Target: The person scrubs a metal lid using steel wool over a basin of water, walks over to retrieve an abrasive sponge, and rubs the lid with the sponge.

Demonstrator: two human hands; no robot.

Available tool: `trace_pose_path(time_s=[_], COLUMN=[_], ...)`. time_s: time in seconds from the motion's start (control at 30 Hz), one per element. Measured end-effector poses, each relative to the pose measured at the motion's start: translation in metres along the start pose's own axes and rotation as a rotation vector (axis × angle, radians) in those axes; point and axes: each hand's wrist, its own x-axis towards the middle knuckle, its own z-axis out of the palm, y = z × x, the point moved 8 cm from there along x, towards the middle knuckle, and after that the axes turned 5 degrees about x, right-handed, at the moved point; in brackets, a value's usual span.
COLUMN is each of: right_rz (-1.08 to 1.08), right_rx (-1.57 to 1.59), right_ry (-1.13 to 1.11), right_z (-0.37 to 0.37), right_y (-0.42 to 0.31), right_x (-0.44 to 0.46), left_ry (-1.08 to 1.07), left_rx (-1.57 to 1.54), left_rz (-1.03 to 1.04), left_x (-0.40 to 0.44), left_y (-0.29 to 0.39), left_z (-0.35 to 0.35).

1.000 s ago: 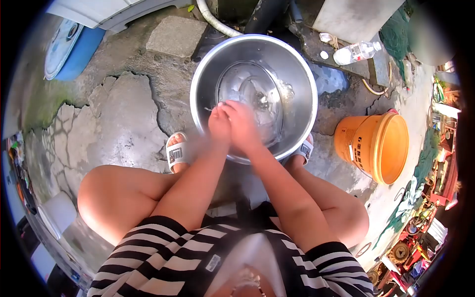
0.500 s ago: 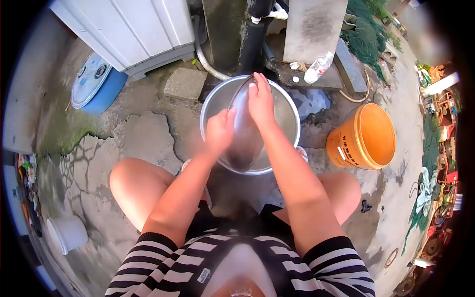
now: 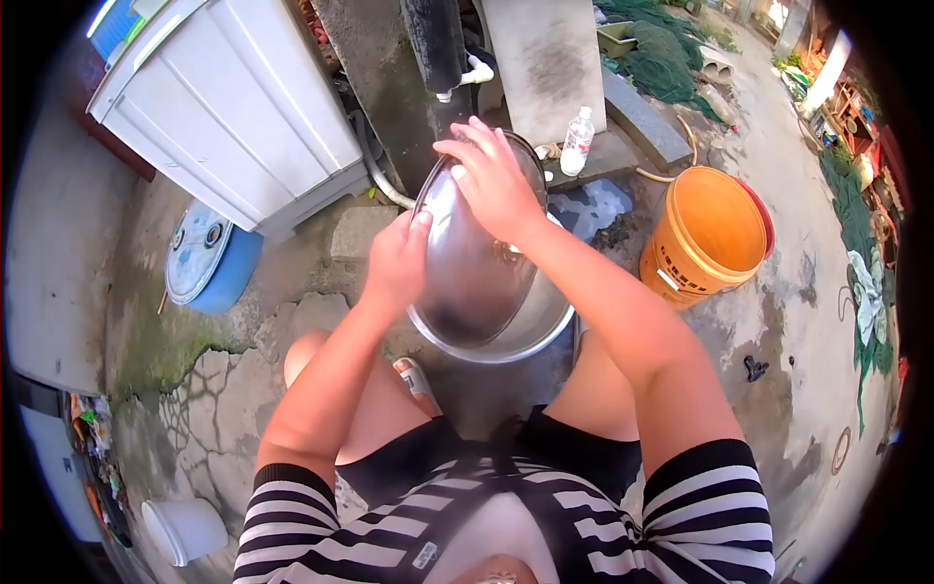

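Note:
A round, shiny metal pot lid [image 3: 467,292] with a dark rim is held tilted over a large metal basin [image 3: 498,357] on the ground between my legs. My left hand [image 3: 397,258] grips the lid's left edge, thumb on the near face and the other fingers partly hidden. Across the lid's upper part lies my right hand [image 3: 494,190], fingers spread and reaching to the top rim. A small knob-like part shows on the lid beside my right wrist. The lid hides much of the basin's inside.
An orange bucket [image 3: 671,268] stands at the right. A clear plastic bottle [image 3: 577,144] is beyond the basin, near a black pipe [image 3: 431,49] with a white tap [image 3: 475,72]. At left are a white cabinet [image 3: 233,107], a blue drum [image 3: 199,258] and a white bucket [image 3: 190,530].
The lid has turned so more of its shiny face shows, and it rises higher above the basin. My right hand's fingers have spread across it. The camera view has shifted and tilted.

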Motion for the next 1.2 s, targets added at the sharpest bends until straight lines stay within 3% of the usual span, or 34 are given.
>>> trace_pose_path(time_s=[0.1,0.17,0.23,0.43,0.5,0.57,0.63,0.67,0.7,0.77,0.87,0.97,1.03,1.1,1.13,1.2], right_rz=[0.365,0.477,0.558,-0.046,-0.16,-0.276,-0.261,-0.253,-0.127,0.323,0.276,-0.099,-0.012,0.433,0.599,0.381], right_rx=[0.115,0.118,0.085,-0.131,-0.058,0.023,0.029,0.033,-0.003,0.184,0.109,0.012,0.022,0.157,0.09,0.113], right_ry=[0.054,0.027,0.085,0.018,-0.037,0.014,-0.014,-0.031,0.049,0.163,0.182,-0.032,0.005,0.169,0.145,0.148], right_z=[-0.022,-0.03,-0.041,-0.006,0.01,0.027,0.027,0.027,0.024,0.01,0.022,0.038,0.031,0.014,0.013,0.03], right_y=[0.101,0.156,0.153,0.032,-0.009,-0.035,-0.03,-0.026,0.003,0.071,0.048,-0.021,0.015,0.083,0.101,0.062], right_x=[-0.007,-0.024,-0.028,0.002,-0.007,-0.019,-0.018,-0.019,-0.013,-0.006,-0.022,-0.025,-0.016,-0.017,-0.024,-0.03], left_ry=[0.021,0.001,-0.037,-0.039,-0.073,0.019,0.095,0.021,0.01,0.004,-0.033,0.035,0.002,-0.008,-0.007,-0.017], left_rx=[-0.058,-0.075,-0.01,0.043,0.102,0.257,0.287,0.317,0.344,0.393,0.39,0.332,0.353,0.344,0.35,0.361], left_rz=[-0.047,-0.077,-0.134,-0.059,-0.074,0.062,0.209,0.07,0.05,0.012,-0.067,0.001,-0.041,-0.045,-0.037,-0.022], left_x=[-0.003,-0.005,-0.002,0.023,0.025,0.016,0.013,0.012,0.012,0.014,0.014,0.007,0.006,0.005,0.005,0.005], left_y=[-0.019,-0.038,-0.057,-0.034,-0.025,-0.007,0.006,-0.004,-0.003,-0.005,-0.012,-0.006,-0.013,-0.016,-0.013,-0.009], left_z=[-0.002,0.003,0.006,0.014,0.016,0.015,0.013,0.014,0.011,0.004,0.007,0.008,0.007,0.005,0.007,0.014])
